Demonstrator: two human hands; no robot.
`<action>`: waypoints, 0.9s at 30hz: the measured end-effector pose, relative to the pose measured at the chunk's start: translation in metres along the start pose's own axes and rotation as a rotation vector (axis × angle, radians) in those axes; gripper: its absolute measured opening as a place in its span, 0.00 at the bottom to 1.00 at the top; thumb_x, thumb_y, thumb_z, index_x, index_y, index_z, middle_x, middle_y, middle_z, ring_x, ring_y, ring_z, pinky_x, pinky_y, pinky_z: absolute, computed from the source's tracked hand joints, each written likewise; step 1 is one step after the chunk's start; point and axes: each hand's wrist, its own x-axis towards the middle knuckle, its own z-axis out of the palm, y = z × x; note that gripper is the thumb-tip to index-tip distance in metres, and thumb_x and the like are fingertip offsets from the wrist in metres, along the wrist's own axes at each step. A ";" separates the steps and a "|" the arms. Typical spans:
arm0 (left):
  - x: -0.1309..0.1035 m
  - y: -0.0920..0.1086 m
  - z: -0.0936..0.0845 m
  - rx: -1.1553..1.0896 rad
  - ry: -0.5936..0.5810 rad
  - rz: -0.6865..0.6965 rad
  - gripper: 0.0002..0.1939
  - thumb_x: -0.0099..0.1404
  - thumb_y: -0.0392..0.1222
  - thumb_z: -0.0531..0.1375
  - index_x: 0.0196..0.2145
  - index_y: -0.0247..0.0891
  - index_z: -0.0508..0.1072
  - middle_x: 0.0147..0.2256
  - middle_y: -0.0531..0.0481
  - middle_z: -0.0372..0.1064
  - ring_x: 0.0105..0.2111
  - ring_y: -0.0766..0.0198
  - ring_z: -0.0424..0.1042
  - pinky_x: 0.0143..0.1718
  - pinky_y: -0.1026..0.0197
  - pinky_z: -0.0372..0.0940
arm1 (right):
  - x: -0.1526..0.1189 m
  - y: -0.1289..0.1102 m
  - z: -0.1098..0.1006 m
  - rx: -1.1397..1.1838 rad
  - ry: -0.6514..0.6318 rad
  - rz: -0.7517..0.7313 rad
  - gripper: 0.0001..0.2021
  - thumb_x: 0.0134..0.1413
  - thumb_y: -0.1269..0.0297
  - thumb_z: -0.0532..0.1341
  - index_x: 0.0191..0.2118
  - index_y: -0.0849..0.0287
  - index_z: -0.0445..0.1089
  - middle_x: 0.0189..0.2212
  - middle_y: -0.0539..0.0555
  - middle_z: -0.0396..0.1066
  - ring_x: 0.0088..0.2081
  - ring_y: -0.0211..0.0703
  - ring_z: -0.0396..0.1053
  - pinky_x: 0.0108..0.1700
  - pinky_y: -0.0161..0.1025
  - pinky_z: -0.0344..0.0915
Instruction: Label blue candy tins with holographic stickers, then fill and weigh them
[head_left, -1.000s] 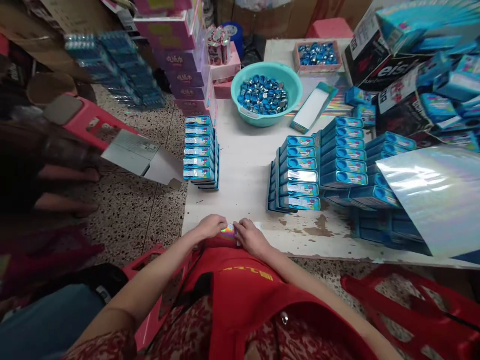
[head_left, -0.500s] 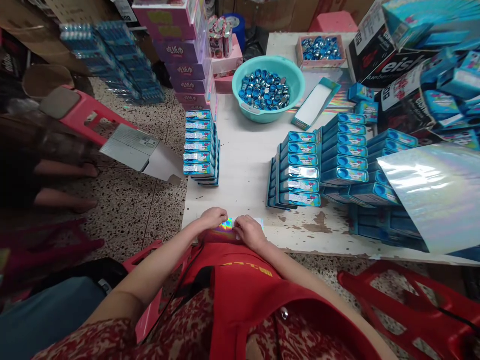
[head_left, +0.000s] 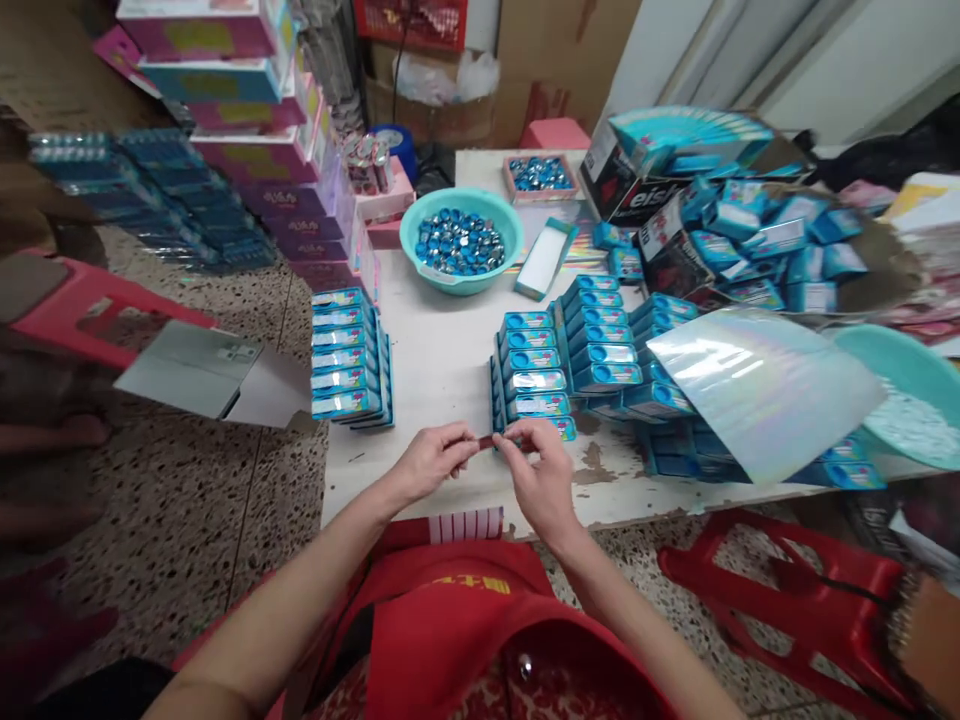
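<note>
My left hand [head_left: 429, 462] and my right hand [head_left: 543, 474] meet above the front part of the table, fingertips pinched. Between them stretches a small thin reddish-brown strip [head_left: 486, 442], one end in each pinch; its exact kind is too small to make out. Below the hands, a sheet with pale stripes [head_left: 466, 526] lies at the table's front edge, against the red apron [head_left: 450, 590]. Just beyond my right hand stands a row of small blue boxes [head_left: 534, 382]. Another stack of blue boxes [head_left: 345, 355] is to the left, beyond my left hand.
A turquoise basin [head_left: 461, 283] holds many blue and silver caps, with a small box of caps [head_left: 540, 178] behind it. An open blue tray [head_left: 546, 262] lies beside the basin. A shiny sheet [head_left: 765, 390] covers boxes at right. Red stools [head_left: 795, 600] stand nearby.
Both hands have risen from the table's front edge and moved forward, now with a small strip between them. A shiny sheet they touched there now shows pale stripes. The view has shifted right.
</note>
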 end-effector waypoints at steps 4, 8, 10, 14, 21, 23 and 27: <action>0.059 0.042 -0.011 0.101 0.044 0.191 0.08 0.61 0.43 0.52 0.38 0.39 0.63 0.20 0.60 0.59 0.20 0.70 0.61 0.23 0.68 0.57 | 0.058 0.010 -0.009 -0.076 0.210 0.030 0.07 0.47 0.60 0.64 0.27 0.58 0.70 0.33 0.52 0.64 0.39 0.43 0.64 0.41 0.41 0.63; 0.107 0.052 -0.014 0.128 0.075 0.233 0.07 0.60 0.38 0.50 0.38 0.40 0.59 0.20 0.60 0.60 0.20 0.70 0.60 0.23 0.68 0.57 | 0.109 0.030 -0.008 -0.136 0.244 0.110 0.06 0.42 0.62 0.65 0.25 0.58 0.70 0.35 0.55 0.64 0.43 0.48 0.63 0.50 0.46 0.59; 0.122 0.047 -0.012 0.097 0.091 0.201 0.07 0.59 0.37 0.50 0.37 0.39 0.58 0.20 0.61 0.59 0.20 0.71 0.60 0.23 0.68 0.57 | 0.123 0.039 -0.005 -0.146 0.228 0.133 0.05 0.41 0.63 0.64 0.23 0.58 0.69 0.34 0.55 0.64 0.42 0.48 0.63 0.48 0.45 0.60; 0.135 0.034 -0.008 -0.021 0.122 0.120 0.08 0.61 0.39 0.50 0.39 0.40 0.56 0.21 0.61 0.59 0.19 0.72 0.60 0.22 0.69 0.55 | 0.131 0.054 -0.001 -0.165 0.246 0.181 0.07 0.38 0.62 0.64 0.25 0.57 0.67 0.30 0.53 0.65 0.35 0.46 0.64 0.40 0.41 0.62; 0.122 0.011 0.022 0.280 0.426 0.055 0.23 0.66 0.48 0.49 0.56 0.37 0.57 0.50 0.40 0.68 0.51 0.56 0.67 0.50 0.55 0.61 | 0.130 0.061 0.002 -0.141 0.257 0.151 0.17 0.38 0.57 0.64 0.36 0.58 0.63 0.33 0.54 0.68 0.34 0.45 0.65 0.38 0.40 0.62; 0.117 0.006 0.037 0.267 0.365 0.161 0.34 0.66 0.55 0.48 0.63 0.34 0.47 0.63 0.36 0.50 0.63 0.52 0.51 0.59 0.52 0.52 | 0.134 0.060 -0.001 -0.190 0.245 0.170 0.16 0.38 0.58 0.64 0.35 0.58 0.63 0.34 0.54 0.68 0.36 0.47 0.66 0.40 0.43 0.63; 0.098 -0.002 0.025 0.416 0.202 0.070 0.37 0.64 0.60 0.48 0.64 0.35 0.49 0.67 0.38 0.38 0.67 0.47 0.34 0.62 0.44 0.41 | 0.124 0.044 -0.013 -0.203 0.256 0.163 0.14 0.45 0.65 0.59 0.41 0.62 0.64 0.38 0.59 0.67 0.40 0.49 0.65 0.46 0.48 0.63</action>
